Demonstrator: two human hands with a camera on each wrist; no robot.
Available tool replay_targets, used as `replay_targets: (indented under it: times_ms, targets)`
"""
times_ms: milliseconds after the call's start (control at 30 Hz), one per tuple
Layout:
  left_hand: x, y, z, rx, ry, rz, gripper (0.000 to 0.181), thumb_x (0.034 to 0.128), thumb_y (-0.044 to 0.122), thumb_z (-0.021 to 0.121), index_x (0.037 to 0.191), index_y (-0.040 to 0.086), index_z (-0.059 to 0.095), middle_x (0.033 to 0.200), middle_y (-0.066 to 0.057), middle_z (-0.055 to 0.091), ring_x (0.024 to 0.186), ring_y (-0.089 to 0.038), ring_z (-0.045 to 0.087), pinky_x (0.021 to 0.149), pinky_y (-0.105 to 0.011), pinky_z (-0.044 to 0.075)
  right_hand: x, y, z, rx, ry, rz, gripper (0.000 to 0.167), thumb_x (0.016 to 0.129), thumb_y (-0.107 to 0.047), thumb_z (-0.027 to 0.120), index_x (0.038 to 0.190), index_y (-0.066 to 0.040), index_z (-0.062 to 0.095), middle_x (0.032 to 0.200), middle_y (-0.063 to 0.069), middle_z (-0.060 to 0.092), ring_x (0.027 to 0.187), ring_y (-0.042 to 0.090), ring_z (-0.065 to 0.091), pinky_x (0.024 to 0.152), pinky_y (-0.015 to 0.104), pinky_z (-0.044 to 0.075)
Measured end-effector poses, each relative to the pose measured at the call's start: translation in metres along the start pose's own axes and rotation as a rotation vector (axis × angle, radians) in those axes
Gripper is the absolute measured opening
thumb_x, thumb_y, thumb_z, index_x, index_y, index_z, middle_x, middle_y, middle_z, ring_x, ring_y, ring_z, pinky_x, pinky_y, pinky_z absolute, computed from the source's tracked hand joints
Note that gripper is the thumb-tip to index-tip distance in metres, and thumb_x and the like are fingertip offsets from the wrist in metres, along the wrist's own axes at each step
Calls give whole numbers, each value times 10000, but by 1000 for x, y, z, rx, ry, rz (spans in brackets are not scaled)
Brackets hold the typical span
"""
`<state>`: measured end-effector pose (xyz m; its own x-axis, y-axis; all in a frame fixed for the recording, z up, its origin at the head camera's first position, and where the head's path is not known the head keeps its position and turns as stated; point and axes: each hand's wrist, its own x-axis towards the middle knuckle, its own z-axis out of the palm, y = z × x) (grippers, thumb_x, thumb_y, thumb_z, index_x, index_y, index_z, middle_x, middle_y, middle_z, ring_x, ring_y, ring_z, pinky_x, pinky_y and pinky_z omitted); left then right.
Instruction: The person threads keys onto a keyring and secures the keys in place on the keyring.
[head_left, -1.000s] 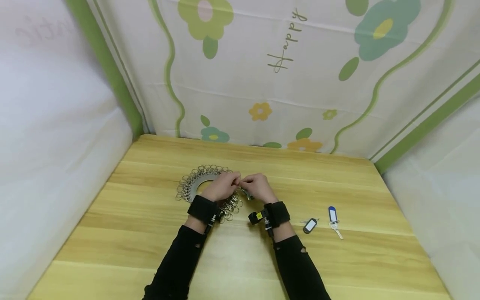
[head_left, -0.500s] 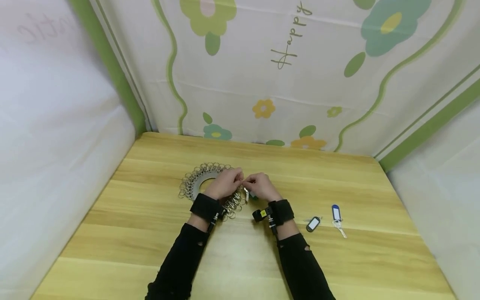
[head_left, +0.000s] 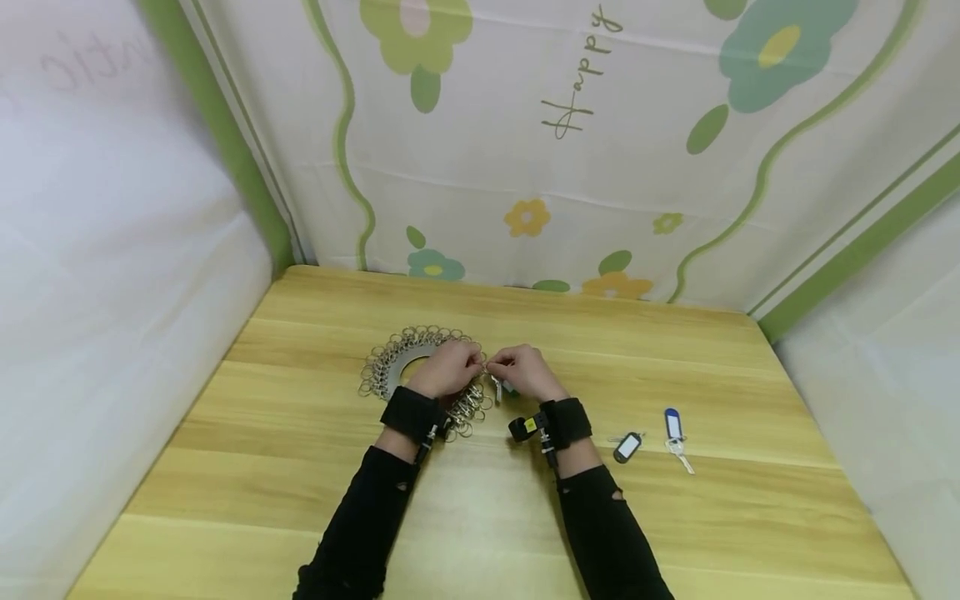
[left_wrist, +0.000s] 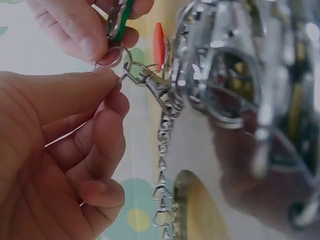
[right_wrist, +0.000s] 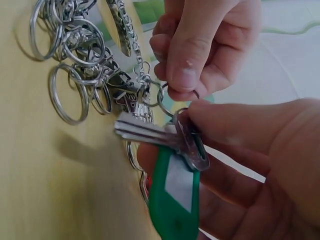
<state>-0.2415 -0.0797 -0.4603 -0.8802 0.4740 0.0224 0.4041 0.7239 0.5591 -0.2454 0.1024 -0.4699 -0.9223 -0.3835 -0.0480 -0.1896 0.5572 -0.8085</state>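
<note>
A round metal plate [head_left: 392, 377] fringed with clasps and split rings lies under the left forearm. The left hand [head_left: 450, 367] pinches a split ring [left_wrist: 128, 59] between thumb and forefinger; a clasp [left_wrist: 154, 85] links that ring to the plate. Close on its right, the right hand [head_left: 525, 373] pinches a silver key [right_wrist: 150, 134] and its small ring by the key's head. From them hangs a green tag [right_wrist: 175, 200] with a white label. In the wrist views the two hands' fingertips nearly meet at the split ring; whether the key is on that ring I cannot tell.
On the wooden table [head_left: 225, 467], right of the right forearm, lie a black tag [head_left: 627, 447] with a key and a blue tag [head_left: 673, 425] with a key [head_left: 681, 457]. Something red [left_wrist: 159, 46] shows beside the clasps. A flowered curtain [head_left: 450, 167] stands behind.
The head view has shifted slightly. Both hands stay together at the ring; the key and green tag under the right fingers have turned a little, with the key now hanging more visibly.
</note>
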Motion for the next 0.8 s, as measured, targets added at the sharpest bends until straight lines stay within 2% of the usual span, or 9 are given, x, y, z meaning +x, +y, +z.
replay_targets:
  times_ms: [133,267,367,533,800]
  targets:
    - [-1,3,-2,8,-11,-5,152,968,167,559,824,123,585,729,9,538,602,-121,479,656,-292,412,0,0,-1,-15,-35,-18,140,931,-226,623,946,-160,746,856,-3,683,674,170,586,573,308,468]
    - [-2,3,-4,-49,-13,3,215,990,160,513,801,78,577,679,-2,460,557,-124,407,639,-290,371,0,2,-1,-8,-36,-37,140,925,-242,630,947,-173,749,868,-8,686,659,172,578,571,309,462]
    - [-3,2,-4,-104,-54,-15,229,1006,136,460,820,56,566,675,-24,442,545,-146,395,631,-298,354,1,3,0,5,-29,-32,126,916,-231,642,943,-178,753,871,-16,689,674,164,588,580,304,464]
    - [-5,0,-5,-140,-127,-41,189,1005,135,455,873,83,580,735,-26,514,584,-147,467,645,-301,395,3,6,1,25,-51,-21,122,914,-220,647,957,-177,753,894,-22,694,695,159,593,587,293,465]
    - [-3,0,-7,-161,-138,-38,235,1010,185,452,806,97,527,669,-19,438,516,-134,407,587,-277,363,5,6,0,28,-47,-32,130,922,-198,636,988,-173,745,943,-13,690,770,155,612,623,308,481]
